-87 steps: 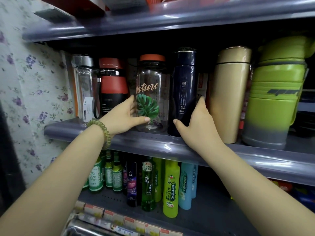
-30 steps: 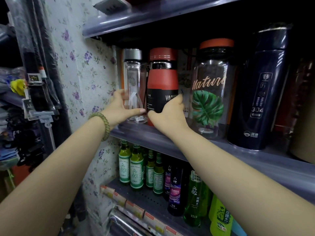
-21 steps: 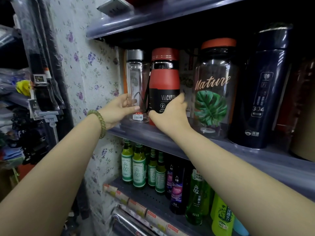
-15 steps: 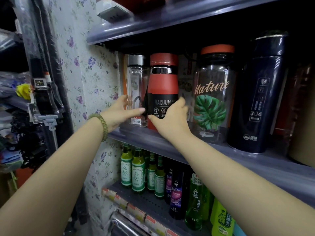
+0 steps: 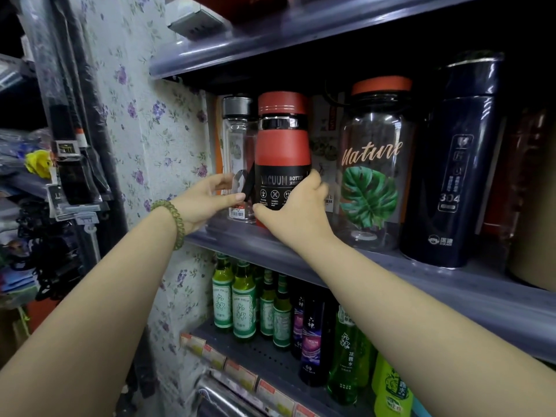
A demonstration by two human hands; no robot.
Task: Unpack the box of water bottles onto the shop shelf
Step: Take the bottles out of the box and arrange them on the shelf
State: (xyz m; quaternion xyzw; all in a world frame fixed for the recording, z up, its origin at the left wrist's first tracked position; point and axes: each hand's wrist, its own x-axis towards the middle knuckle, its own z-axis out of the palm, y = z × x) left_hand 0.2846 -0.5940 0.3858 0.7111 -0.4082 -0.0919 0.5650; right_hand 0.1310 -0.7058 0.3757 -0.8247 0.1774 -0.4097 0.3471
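Observation:
On the grey shelf [image 5: 451, 284] stand water bottles in a row. A clear glass bottle with a steel cap [image 5: 237, 139] is at the far left. My left hand [image 5: 207, 200], with a green bead bracelet at the wrist, grips its lower part. Beside it stands a red and black vacuum bottle [image 5: 282, 145]; my right hand [image 5: 294, 212] wraps round its base. Further right are a clear "Nature" jar with a leaf print [image 5: 373, 167] and a dark blue flask [image 5: 457, 164]. No box is in view.
A flowered wall panel [image 5: 144, 121] closes the shelf's left end. An upper shelf [image 5: 301, 31] hangs close above the caps. Green and dark bottles [image 5: 240, 305] fill the lower shelf. Hanging goods [image 5: 66, 164] crowd the far left.
The red vacuum bottle has turned so more of its label faces me, and my right hand has slid round its base. My left hand stays on the clear bottle.

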